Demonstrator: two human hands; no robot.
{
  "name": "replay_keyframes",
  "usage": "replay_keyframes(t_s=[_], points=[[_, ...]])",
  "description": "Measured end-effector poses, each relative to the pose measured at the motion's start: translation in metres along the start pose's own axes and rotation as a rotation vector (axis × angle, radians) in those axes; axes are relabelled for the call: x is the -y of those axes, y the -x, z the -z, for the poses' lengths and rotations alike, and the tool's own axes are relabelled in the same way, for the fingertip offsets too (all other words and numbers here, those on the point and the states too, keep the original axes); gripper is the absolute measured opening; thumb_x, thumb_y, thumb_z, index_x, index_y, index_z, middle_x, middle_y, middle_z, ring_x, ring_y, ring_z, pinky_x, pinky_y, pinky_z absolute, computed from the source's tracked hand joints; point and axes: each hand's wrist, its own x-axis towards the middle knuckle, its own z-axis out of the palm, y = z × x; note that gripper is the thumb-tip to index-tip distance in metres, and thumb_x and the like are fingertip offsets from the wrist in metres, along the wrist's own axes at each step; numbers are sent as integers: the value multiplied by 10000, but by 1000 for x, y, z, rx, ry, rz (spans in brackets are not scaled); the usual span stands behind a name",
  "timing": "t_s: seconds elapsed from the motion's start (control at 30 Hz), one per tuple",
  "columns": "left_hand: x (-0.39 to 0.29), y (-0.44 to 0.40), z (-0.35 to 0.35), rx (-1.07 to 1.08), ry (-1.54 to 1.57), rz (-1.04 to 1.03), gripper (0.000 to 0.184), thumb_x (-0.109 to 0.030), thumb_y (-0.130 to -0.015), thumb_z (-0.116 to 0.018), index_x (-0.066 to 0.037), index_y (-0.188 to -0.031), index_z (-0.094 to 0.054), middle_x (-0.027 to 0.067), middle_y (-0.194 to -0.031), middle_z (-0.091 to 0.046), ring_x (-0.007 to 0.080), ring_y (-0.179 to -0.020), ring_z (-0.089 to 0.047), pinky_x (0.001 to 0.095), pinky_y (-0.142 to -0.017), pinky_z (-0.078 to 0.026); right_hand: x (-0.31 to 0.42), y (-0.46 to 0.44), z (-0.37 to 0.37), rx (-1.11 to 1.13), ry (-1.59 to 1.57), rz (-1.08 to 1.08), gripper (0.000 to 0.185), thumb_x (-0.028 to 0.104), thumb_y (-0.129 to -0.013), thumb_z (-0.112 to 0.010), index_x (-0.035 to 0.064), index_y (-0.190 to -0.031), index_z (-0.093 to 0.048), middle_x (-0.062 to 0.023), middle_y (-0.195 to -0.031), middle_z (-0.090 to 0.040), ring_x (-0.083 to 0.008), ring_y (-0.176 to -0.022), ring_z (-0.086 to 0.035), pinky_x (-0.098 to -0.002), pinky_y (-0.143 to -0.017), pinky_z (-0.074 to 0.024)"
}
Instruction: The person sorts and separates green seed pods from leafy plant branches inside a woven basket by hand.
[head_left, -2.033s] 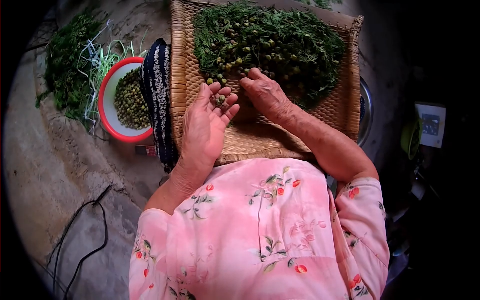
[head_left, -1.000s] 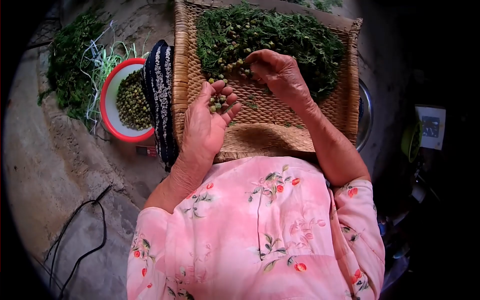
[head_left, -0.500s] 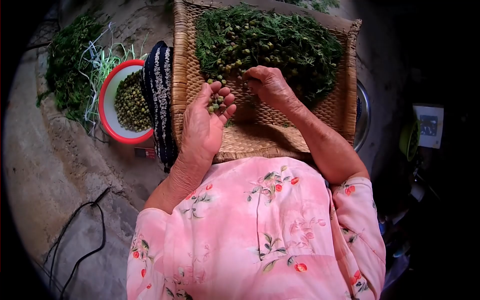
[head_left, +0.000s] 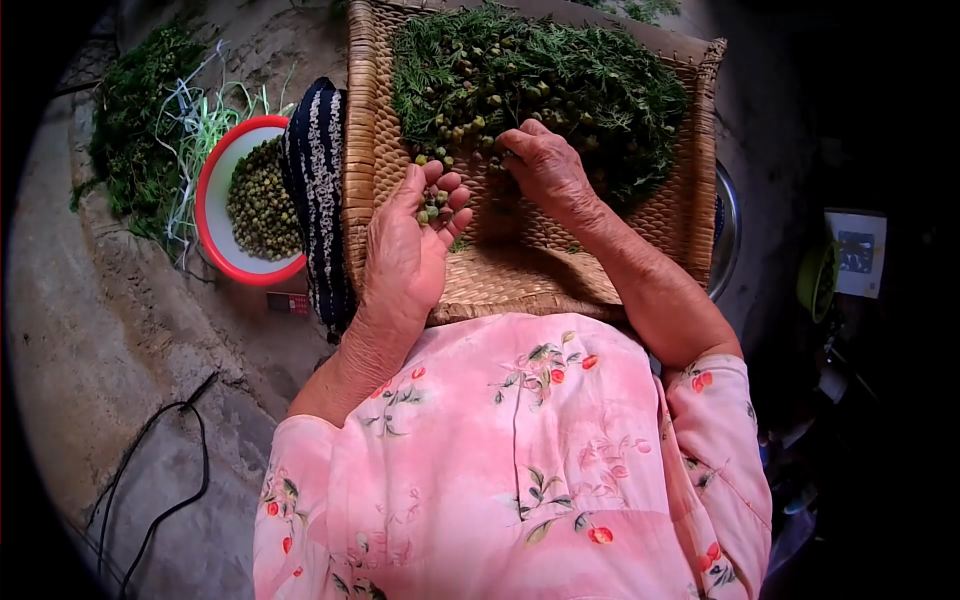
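Pods (head_left: 432,213) in the left hand (head_left: 410,245): olive green
Sprigs (head_left: 620,85) beyond the right hand (head_left: 548,170): deep green
Basket (head_left: 362,110) under the right hand: tan-brown, woven in ridged rows
Cloth (head_left: 318,180) left of the left hand: navy, whitish speckled stripes
Bowl (head_left: 262,122) farther left: red rim, white inside
Shirt (head_left: 470,430) behind the hands: pink, red-and-green floral sprays

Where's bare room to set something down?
Mostly bare: near strip of the woven basket, between left hand and right forearm, beside the pink shirt; floor between red-rimmed bowl and black cable. Crowded: the basket's far part, heaped with green sprigs and pods.
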Motion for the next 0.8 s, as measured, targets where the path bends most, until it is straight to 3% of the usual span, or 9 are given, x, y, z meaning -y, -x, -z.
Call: replay_keyframes(t_s=[0.33,0.53,0.73,0.8], points=[[-1,2,-5,-15,-7,5,278,-262,-947,-483,-27,-1089,-524,75,-963,-566,177,-854,-560,306,-743,-471,0,0,-14,-11,61,86,239,131,-720,-669,83,-926,-558,-94,-905,-516,-315,-830,-568,-413,-665,-476],[0,0,-1,8,3,-3,297,-256,-937,-505,-3,-1090,-526,113,-1010,-557,211,-908,-558,319,-776,-502,-2,0,-19,-38,71,91,228,144,-721,-668,65,-898,-548,-97,-902,-517,-312,-824,-568,-411,-663,-475],[0,-1,1,18,0,-6,296,-255,-939,-500,-2,-1092,-523,116,-1009,-555,214,-910,-554,319,-783,-500,2,-2,1,-87,-18,-7,233,120,-726,-685,47,-912,-565,-106,-860,-533,-294,-785,-572,-378,-659,-480],[-1,0,-1,19,3,-3,297,-257,-941,-496,-2,-1091,-523,116,-1007,-554,215,-910,-554,325,-787,-501,3,-6,8,-176,-215,93,252,99,-733,-699,44,-947,-577,-104,-835,-554,-251,-765,-583,-337,-666,-489]])
